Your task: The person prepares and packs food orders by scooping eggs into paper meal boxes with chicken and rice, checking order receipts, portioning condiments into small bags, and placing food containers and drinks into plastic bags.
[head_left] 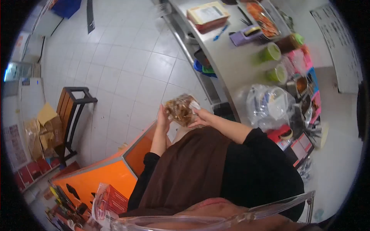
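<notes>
Desk (pixel 234 57) at 1 o'clock: smooth metal, dull sheen. Floor (pixel 123 69) at 11: glossy pale tiles. Bag (pixel 181 111) at center: clear, shiny, crinkled plastic. Apron (pixel 189 165) at 6: matt brown cloth. Panel (pixel 98 179) at 8: smooth orange, satin, metal edging. Cups (pixel 271 52) at 2: translucent green plastic.

No text can be read. Handwriting on the whiteboard (pixel 336 44) at the right, print on the red box (pixel 116 199) near left and on the sheet (pixel 14 143) at the left are too blurred to make out.
</notes>
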{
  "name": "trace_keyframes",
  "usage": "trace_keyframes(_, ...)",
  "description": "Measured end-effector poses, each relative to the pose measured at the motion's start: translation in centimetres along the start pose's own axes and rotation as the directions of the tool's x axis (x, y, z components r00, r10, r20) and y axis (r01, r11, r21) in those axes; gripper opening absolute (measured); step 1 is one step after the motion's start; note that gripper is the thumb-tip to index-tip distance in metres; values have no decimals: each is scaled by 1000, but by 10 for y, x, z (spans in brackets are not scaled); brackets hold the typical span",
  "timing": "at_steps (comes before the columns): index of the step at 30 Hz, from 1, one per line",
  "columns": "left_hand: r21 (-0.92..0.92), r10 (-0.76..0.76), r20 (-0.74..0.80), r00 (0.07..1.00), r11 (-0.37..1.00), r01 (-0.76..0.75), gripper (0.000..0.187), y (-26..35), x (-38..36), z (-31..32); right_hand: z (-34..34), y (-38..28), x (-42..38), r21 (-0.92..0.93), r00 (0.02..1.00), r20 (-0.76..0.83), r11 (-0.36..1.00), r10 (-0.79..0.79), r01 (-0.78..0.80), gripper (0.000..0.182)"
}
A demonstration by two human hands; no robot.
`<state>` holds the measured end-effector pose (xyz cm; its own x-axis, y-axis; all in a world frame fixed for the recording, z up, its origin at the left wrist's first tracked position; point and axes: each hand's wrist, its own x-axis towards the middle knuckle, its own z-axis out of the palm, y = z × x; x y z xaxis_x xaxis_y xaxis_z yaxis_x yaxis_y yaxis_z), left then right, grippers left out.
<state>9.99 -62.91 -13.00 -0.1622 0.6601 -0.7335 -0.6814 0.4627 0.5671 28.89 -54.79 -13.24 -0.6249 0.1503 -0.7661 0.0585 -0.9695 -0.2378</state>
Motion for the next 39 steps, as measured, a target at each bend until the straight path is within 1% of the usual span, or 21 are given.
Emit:
trace_keyframes(1, -49, 29, 85, 996, 998, -25, 71, -9, 3, -9, -4, 1, 3, 1, 1000, -18, 1000, -18, 18, 42)
trace_keyframes(5, -19, -55, -14, 998, 998, 54, 72, -34, 14, -11, -48, 19, 22, 218, 992, -127, 976, 7, 21, 40)
trace_keyframes(10, 60, 66, 8, 998, 996, -66, 65, -34, 2, -11, -98, 21, 44, 526, 967, -255, 837, -17, 154, 43)
trace_keyframes(11, 96, 77, -16, 997, 993, -75, 63, -36, -4, -11, -120, 23, 53, 527, 964, -216, 812, -156, 249, 47)
trace_keyframes(14, 44, 56, -42, 998, 998, -54, 52, -67, -4, -46, -119, -10, 32, 252, 803, -533, 855, -269, 454, 56)
trace_keyframes(16, 91, 119, -90, 989, 990, -111, 46, -108, -1, -76, -169, -3, 46, 99, 655, -755, 989, 2, 111, 63)
trace_keyframes(18, 138, 117, -99, 988, 985, -102, 42, -109, -7, -90, -203, 24, 65, 7, 431, -886, 933, 173, -359, 63)
trace_keyframes(20, 164, 80, -80, 994, 984, -66, 40, -87, -17, -92, -176, 26, 52, -396, 623, -731, 571, 279, -719, 58)
trace_keyframes(22, 200, 70, -54, 996, 978, -58, 38, -51, -25, -92, -163, 37, 68, -922, 927, -372, 98, 41, -375, 50)
trace_keyframes(24, 244, 148, -60, 987, 961, -129, 35, -3, -38, -80, -185, 67, 95, -788, 992, -113, 613, -50, -59, 29)
trace_keyframes(26, 280, 308, -92, 947, 921, -272, 33, 65, -64, -45, -176, 54, 114, -758, 984, 123, 627, -133, 179, 21)
trace_keyframes(27, 269, 409, -94, 908, 888, -372, 32, 96, -72, -34, -157, 41, 123, -870, 970, 226, 429, -92, 244, 21)
trace_keyframes(28, 256, 504, -96, 858, 846, -468, 31, 126, -82, -26, -133, 26, 132, -928, 950, 310, 207, -29, 309, 21)
trace_keyframes(29, 160, 643, 79, 762, 746, -646, 30, 153, -95, -25, -107, 12, 140, -929, 929, 367, -22, 52, 368, 21)
trace_keyframes(31, -175, 813, 426, 396, 504, -846, 29, 203, -135, -14, -62, -16, 149, -766, 887, 393, -448, 241, 461, 22)
trace_keyframes(32, -392, 822, 554, 131, 397, -830, 29, 222, -150, -11, -47, -30, 148, -614, 870, 363, -616, 334, 493, 22)
trace_keyframes(33, -608, 697, 665, -266, 300, -735, 27, 250, -167, 1, -37, -45, 145, -674, 917, 221, -627, 332, 389, 23)
trace_keyframes(34, -758, 443, 653, -614, 368, -539, 26, 279, -183, 13, -31, -61, 143, -719, 941, 72, -637, 329, 278, 23)
trace_keyframes(35, -746, 260, 610, -749, 509, -430, 19, 297, -204, 23, -26, -78, 140, -746, 942, -78, -646, 326, 161, 24)
trace_keyframes(37, -895, -90, 367, -926, 236, -378, 20, 309, -223, 10, -12, -113, 127, -756, 902, -302, -654, 308, -30, 26)
trace_keyframes(39, -814, -314, 472, -824, 203, -544, 19, 343, -258, 30, 24, -154, 96, -806, 917, -304, -583, 258, -103, 28)
